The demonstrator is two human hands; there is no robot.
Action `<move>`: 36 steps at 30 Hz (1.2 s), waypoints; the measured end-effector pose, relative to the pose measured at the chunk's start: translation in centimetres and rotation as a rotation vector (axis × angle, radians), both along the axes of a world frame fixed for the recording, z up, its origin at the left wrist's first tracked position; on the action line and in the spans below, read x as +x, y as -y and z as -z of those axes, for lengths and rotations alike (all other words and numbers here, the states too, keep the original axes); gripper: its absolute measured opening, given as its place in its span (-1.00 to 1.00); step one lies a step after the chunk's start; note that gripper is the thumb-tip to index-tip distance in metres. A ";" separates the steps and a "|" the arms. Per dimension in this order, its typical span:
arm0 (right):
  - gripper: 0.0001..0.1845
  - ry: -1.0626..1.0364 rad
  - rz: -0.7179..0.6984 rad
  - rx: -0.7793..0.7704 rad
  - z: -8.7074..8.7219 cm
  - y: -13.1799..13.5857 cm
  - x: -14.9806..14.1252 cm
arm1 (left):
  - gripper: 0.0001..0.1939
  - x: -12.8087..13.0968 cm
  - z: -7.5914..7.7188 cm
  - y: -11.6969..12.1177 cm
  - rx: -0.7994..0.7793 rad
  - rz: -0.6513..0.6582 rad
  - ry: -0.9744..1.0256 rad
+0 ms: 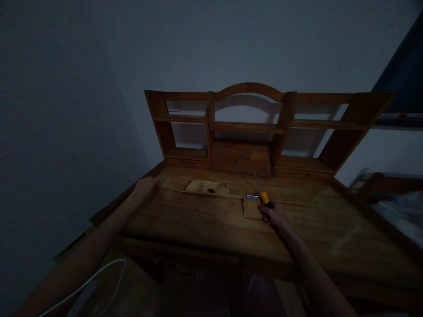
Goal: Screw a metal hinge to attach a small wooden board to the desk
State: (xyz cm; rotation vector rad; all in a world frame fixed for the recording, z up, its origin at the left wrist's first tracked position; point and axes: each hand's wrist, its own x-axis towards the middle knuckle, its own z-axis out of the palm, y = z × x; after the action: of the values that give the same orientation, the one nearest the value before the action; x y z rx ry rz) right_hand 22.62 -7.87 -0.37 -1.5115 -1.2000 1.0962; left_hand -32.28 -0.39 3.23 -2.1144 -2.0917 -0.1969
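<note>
My right hand (276,216) is closed round a screwdriver (261,192) with a yellow and black handle; its metal shaft points up and away toward the back of the wooden desk (205,220). Just left of that hand lies a small wooden block (251,208) with a metal hinge (252,197) at its far edge. My left hand (144,186) rests on the desk's left part, fingers curled down on the surface, holding nothing I can see. A lighter wooden strip (207,187) lies between the two hands.
A wooden hutch with shelves (247,127) stands at the back of the desk against a pale wall. A white cable (95,275) hangs at lower left. Blurred furniture (380,185) shows at the right. The room is dim.
</note>
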 end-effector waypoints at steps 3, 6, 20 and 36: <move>-0.61 0.004 0.006 -0.004 -0.1 0.0 -0.1 | -0.81 2.9 -1.7 -0.1 -0.002 0.027 -0.039; -0.61 0.007 0.010 -0.007 0.0 0.1 -0.1 | -0.80 9.0 -4.0 -0.9 0.018 0.160 0.109; -0.64 0.001 0.017 0.014 0.8 0.4 -0.3 | -0.80 35.3 1.8 -1.1 -0.218 0.913 1.198; -0.62 -0.071 0.027 0.002 1.2 0.4 -0.2 | -0.78 33.2 2.8 -1.2 0.068 0.907 0.948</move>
State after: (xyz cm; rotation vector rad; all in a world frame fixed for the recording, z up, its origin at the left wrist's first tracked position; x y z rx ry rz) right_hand 22.46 -8.27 -1.58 -1.4706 -1.1290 1.1213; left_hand 0.94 0.80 0.43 -3.1009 -1.0898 -1.5807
